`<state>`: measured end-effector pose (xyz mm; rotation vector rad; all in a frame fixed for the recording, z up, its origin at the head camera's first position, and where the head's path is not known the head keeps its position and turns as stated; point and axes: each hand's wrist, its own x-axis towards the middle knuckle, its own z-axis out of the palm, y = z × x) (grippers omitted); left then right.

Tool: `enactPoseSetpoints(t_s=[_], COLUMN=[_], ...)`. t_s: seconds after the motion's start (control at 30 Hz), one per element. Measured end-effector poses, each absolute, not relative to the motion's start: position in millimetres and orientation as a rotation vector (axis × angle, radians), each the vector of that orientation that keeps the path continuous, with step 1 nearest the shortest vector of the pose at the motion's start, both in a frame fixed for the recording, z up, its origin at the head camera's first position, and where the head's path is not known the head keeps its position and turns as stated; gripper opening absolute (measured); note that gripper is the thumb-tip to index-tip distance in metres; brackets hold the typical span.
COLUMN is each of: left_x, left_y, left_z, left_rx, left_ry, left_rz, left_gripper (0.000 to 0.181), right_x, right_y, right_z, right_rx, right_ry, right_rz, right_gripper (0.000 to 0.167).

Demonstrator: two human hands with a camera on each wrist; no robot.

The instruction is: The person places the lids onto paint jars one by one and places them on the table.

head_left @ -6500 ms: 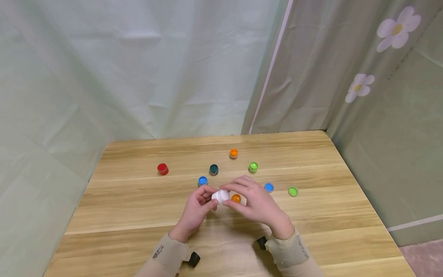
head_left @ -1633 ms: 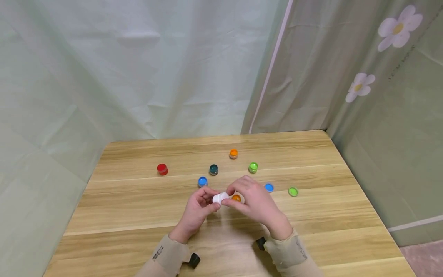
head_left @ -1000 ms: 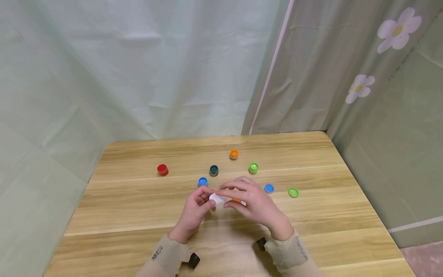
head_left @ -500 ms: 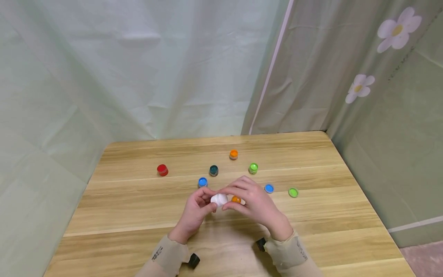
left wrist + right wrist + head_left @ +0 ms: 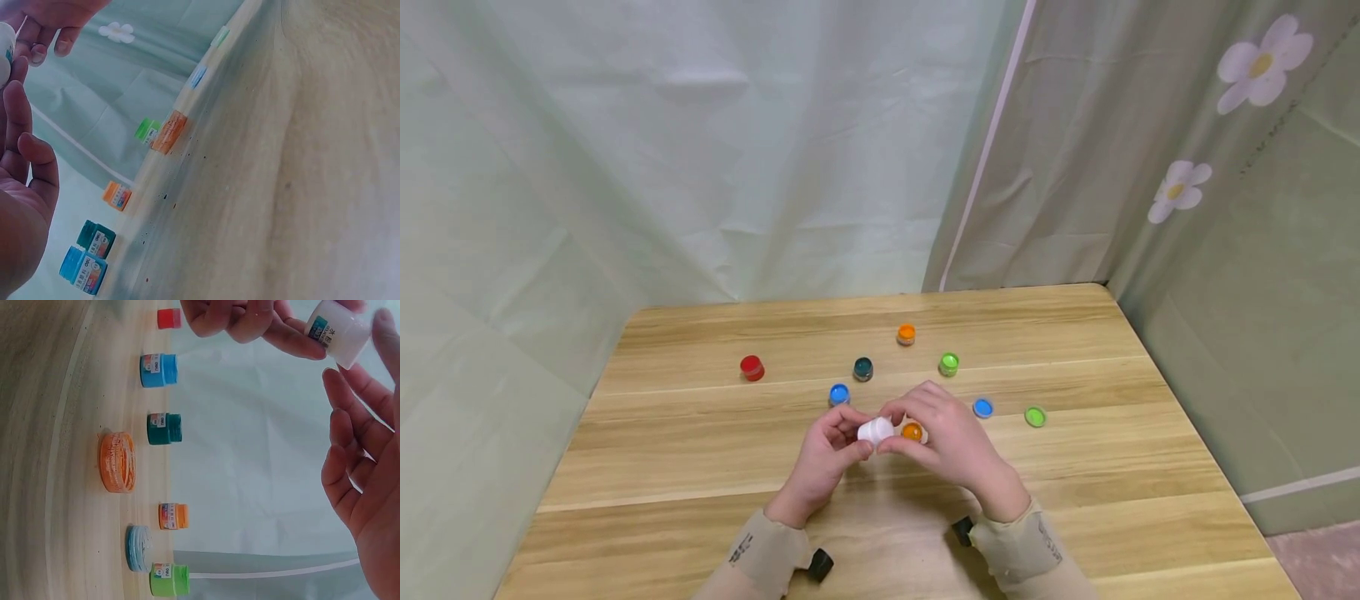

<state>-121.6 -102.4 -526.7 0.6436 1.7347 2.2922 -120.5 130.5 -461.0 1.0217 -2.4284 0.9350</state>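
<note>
Raised above the table is a small white paint jar (image 5: pixel 876 430) with a printed label, lying tilted between both hands. My left hand (image 5: pixel 822 457) grips its body with thumb and fingers. The thumb and fingertips of my right hand (image 5: pixel 946 437) pinch the lid end, which faces right. In the right wrist view the jar (image 5: pixel 337 334) still has its white lid on. Under the right hand an orange lid (image 5: pixel 912 432) lies on the table, partly hidden by the fingers in the head view.
Beyond the hands stand paint jars: blue (image 5: pixel 839 394), dark green (image 5: pixel 863 369), orange (image 5: pixel 906 334), light green (image 5: pixel 949 364) and red (image 5: pixel 752 367). A blue lid (image 5: pixel 982 407) and a green lid (image 5: pixel 1035 416) lie to the right. Curtains hang round the wooden table (image 5: pixel 700 467).
My right fingers spread off the jar's end about a second ago, then come back round the lid. The jar turns and tilts slightly in the left hand. The table's jars and lids stay put.
</note>
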Motion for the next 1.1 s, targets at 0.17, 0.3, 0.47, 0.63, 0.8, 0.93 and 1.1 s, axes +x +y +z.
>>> enactPoseSetpoints(t_s=[0.17, 0.3, 0.47, 0.63, 0.8, 0.93, 1.1], left_x=[-122.5, -123.8, -123.8, -123.0, -123.0, -122.6, -122.5], left_y=[-103.5, -104.1, -104.7, -104.8, -104.7, -104.8, -105.2], left_z=[-526.2, -526.7, -526.9, -527.0, -526.6, -526.4, -525.6], left_rx=[0.647, 0.675, 0.706, 0.703, 0.698, 0.679, 0.651], left_ry=[1.729, 1.713, 1.692, 1.679, 1.687, 1.705, 1.722], left_rz=[2.303, 2.309, 2.322, 2.326, 2.323, 2.316, 2.307], left_gripper=[0.019, 0.017, 0.015, 0.018, 0.019, 0.019, 0.020], right_x=[-120.6, -121.5, -122.3, -122.3, -122.3, -121.2, -119.6], right_y=[132.5, 133.4, 132.6, 131.1, 127.6, 124.9, 123.8], right_z=[-460.9, -460.9, -462.2, -463.0, -464.7, -465.8, -464.6], right_rx=[1.066, 1.143, 1.185, 1.155, 1.104, 1.051, 1.020], right_ry=[-2.389, -2.345, -2.313, -2.305, -2.317, -2.356, -2.383], right_rz=[0.951, 0.953, 0.942, 0.928, 0.899, 0.904, 0.927], right_gripper=[0.056, 0.042, 0.034, 0.037, 0.041, 0.050, 0.055])
